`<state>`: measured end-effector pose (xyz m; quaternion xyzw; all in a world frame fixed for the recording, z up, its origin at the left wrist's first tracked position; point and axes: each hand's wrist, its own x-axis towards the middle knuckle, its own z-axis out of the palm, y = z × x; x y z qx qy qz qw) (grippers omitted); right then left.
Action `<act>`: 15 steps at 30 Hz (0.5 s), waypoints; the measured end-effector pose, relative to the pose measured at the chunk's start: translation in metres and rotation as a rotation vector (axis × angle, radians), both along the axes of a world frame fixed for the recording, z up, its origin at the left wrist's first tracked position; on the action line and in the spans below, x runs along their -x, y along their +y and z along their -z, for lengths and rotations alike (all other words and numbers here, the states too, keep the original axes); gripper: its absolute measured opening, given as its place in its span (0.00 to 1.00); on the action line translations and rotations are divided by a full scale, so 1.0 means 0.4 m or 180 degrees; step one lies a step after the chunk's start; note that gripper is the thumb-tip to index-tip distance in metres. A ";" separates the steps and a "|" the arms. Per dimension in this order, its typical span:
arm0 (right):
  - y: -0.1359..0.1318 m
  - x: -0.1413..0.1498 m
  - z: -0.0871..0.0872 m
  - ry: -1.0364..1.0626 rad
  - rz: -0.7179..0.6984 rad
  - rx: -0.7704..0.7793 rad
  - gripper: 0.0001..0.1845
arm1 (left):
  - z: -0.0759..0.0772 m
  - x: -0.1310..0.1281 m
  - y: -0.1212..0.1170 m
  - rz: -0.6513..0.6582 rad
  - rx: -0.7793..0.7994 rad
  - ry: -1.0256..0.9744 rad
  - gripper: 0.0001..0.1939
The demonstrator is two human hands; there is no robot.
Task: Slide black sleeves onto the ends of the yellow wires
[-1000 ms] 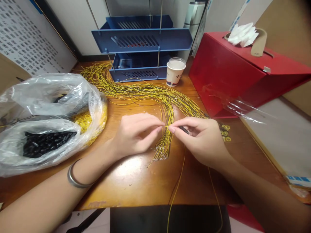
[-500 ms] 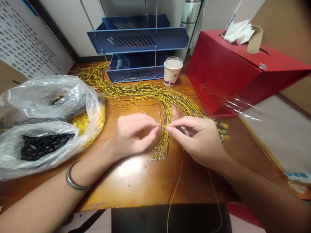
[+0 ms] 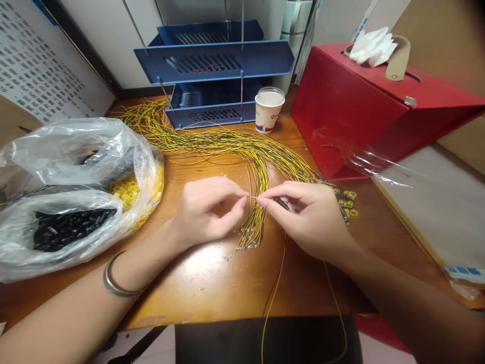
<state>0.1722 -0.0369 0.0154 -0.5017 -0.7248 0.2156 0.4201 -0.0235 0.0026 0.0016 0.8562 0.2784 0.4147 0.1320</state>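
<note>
Head view: we have both hands pinched at the fingertips with only a small gap between them. The left hand (image 3: 208,212) has thumb and forefinger closed on one end of a short span of thin yellow wire (image 3: 252,197); the right hand (image 3: 312,217) pinches the other end and keeps a black sleeve (image 3: 281,203) under its curled fingers. The wire sits over the near end of the wire bundle (image 3: 227,141), which fans out on the desk (image 3: 212,303) beyond the grip. A yellow strand (image 3: 280,275) hangs below our right hand, past the desk edge.

Containers: left of the grip, the front plastic bag (image 3: 22,265) holds a heap of black pieces (image 3: 70,230). Rear plastic bag (image 3: 49,154) has dark contents, blurred by the film. Yellow rings (image 3: 127,193) show beside both, partly under clear plastic. Beyond the grip, the paper cup (image 3: 266,115) has a clear rim on top; can't tell what's inside. Behind it, something red shows through the slots of the blue tray rack (image 3: 261,55). Right and beyond, white tissue (image 3: 373,48) pokes from the red box (image 3: 337,111).
</note>
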 end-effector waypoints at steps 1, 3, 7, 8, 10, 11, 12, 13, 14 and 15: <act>0.000 0.000 0.000 0.0012 -0.0003 0.0008 0.05 | 0.000 0.000 0.000 0.0012 0.0026 0.0008 0.03; 0.001 -0.001 -0.001 0.0044 -0.0002 0.0038 0.05 | -0.002 -0.001 -0.001 0.0045 0.0079 -0.0001 0.03; -0.002 -0.003 -0.004 0.0099 -0.0007 0.0088 0.05 | -0.005 -0.002 -0.002 0.0064 0.0135 -0.0032 0.05; -0.002 -0.003 -0.004 0.0109 -0.0005 0.0099 0.05 | -0.005 -0.002 -0.002 0.0063 0.0136 -0.0028 0.05; -0.003 -0.003 -0.005 0.0138 0.0001 0.0133 0.05 | -0.005 -0.001 -0.002 0.0075 0.0133 -0.0022 0.05; -0.003 -0.003 -0.004 0.0158 0.0005 0.0154 0.05 | -0.005 -0.001 -0.002 0.0085 0.0132 -0.0023 0.04; -0.003 -0.002 -0.004 0.0181 0.0009 0.0182 0.05 | -0.004 0.000 -0.002 0.0092 0.0129 -0.0029 0.04; -0.002 -0.002 -0.004 0.0208 0.0015 0.0213 0.05 | -0.003 0.000 -0.002 0.0095 0.0128 -0.0040 0.04; -0.002 -0.001 -0.003 0.0238 0.0023 0.0242 0.05 | -0.003 0.000 -0.002 0.0091 0.0122 -0.0057 0.04; -0.001 -0.001 -0.002 0.0270 0.0033 0.0275 0.05 | -0.002 0.000 -0.002 0.0085 0.0116 -0.0076 0.03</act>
